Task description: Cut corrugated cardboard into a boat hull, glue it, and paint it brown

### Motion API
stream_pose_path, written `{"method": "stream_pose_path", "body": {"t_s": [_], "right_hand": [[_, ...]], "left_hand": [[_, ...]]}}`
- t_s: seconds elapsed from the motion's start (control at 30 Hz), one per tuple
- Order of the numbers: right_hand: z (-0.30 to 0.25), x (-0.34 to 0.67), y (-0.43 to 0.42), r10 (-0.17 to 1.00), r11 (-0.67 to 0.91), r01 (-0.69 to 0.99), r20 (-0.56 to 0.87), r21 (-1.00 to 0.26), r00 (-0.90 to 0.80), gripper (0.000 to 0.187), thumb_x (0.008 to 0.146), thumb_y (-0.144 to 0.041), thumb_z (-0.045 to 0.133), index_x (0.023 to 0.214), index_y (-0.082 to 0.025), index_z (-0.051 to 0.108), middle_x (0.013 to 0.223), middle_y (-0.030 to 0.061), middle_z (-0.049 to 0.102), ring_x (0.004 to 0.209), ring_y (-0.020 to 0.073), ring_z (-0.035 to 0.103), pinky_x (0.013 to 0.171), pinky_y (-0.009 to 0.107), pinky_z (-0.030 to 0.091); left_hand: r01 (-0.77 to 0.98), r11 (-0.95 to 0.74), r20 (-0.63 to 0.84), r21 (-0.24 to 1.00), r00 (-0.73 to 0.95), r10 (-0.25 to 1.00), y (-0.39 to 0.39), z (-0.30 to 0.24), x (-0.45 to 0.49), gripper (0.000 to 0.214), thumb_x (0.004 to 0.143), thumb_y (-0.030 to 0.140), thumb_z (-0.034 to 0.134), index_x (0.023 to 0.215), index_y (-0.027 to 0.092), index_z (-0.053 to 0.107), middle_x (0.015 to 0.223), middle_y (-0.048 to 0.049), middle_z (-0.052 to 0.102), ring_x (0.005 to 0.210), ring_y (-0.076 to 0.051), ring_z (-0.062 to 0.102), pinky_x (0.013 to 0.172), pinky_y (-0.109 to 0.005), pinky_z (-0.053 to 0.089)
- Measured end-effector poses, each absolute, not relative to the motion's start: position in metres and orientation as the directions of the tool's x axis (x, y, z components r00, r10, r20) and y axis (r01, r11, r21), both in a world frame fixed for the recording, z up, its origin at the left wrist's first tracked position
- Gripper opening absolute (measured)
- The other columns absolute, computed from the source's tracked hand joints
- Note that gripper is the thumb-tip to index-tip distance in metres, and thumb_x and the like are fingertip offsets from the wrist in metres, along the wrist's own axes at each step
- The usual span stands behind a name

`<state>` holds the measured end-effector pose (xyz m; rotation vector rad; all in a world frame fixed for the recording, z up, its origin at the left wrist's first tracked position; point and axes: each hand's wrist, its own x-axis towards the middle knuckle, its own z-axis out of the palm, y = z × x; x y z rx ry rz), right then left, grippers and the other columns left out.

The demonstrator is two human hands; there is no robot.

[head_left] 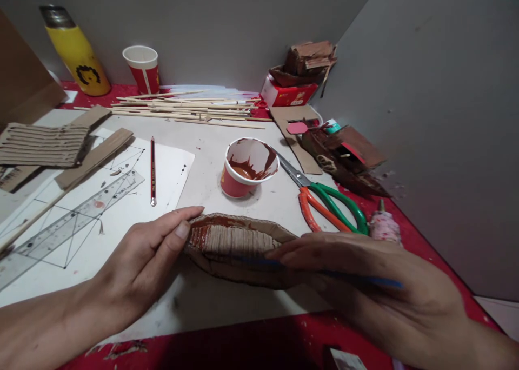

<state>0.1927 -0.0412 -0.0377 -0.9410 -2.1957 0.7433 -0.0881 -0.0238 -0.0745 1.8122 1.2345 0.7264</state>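
Note:
A small boat-shaped cardboard hull (239, 240) lies between my hands, its ribbed floor partly coated in reddish-brown paint at the left end. My left hand (150, 251) grips that left end, thumb on the rim. In my right hand (365, 272), blurred by motion, is a thin blue paintbrush (377, 279); its tip points into the hull and is hard to make out. Just beyond the hull stands a red and white paper cup (239, 186), with brown paint inside and smeared on its inner wall.
Scissors (316, 191) lie right of the cup. At left are a pencil (153, 170), a clear ruler (81, 218) and corrugated cardboard (44, 145). Thin sticks (186, 110), a yellow bottle (77, 56) and another cup (141, 70) stand behind; a brown model boat (344, 159) is at right.

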Motion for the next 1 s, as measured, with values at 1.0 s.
{"method": "stream_pose_path", "body": {"t_s": [1.0], "right_hand": [[-0.0377, 0.1907, -0.0456, 0.830, 0.543, 0.503, 0.338, -0.673, -0.444, 0.031, 0.090, -0.013, 0.061, 0.114, -0.032, 0.067, 0.092, 0.0014, 0.078, 0.077, 0.0195, 0.075, 0.066, 0.025, 0.062]], "left_hand": [[0.482, -0.210, 0.026, 0.850, 0.360, 0.932, -0.0225, -0.0792, -0.0891, 0.034, 0.097, 0.036, 0.047, 0.127, 0.028, 0.063, 0.115, 0.0018, 0.074, 0.101, -0.019, 0.069, 0.088, -0.023, 0.053]]}}
